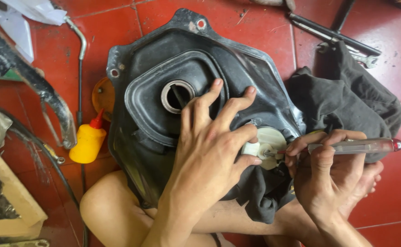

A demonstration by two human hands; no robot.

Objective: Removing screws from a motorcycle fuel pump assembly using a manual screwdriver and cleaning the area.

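**Hands working a screwdriver at a black fuel tank on a red tiled floor**

A large black fuel tank (255, 98), scuffed and dusty, rests across the person's bare legs above the floor (392, 183). It looks rigid and fairly heavy, with smooth curved sides that could slip; its flat outer flange seems the surest place to take hold. The left hand (209, 146) lies spread over the tank, its grip open, fingertips pressing beside a white round fitting (271, 139). The right hand (328, 174) is closed around a clear-handled screwdriver (360, 146), its tip at that fitting. The fitting looks like thin plastic, likely fragile.

Above the left grip is the round filler opening (177, 96); its inside is dark. Right of the screwdriver grip, a dark cloth (351, 100) is bunched up, hiding the tank's edge there. Far to the left stands a yellow squeeze bottle (88, 142). Metal tools (337, 36) at the top are cut off.
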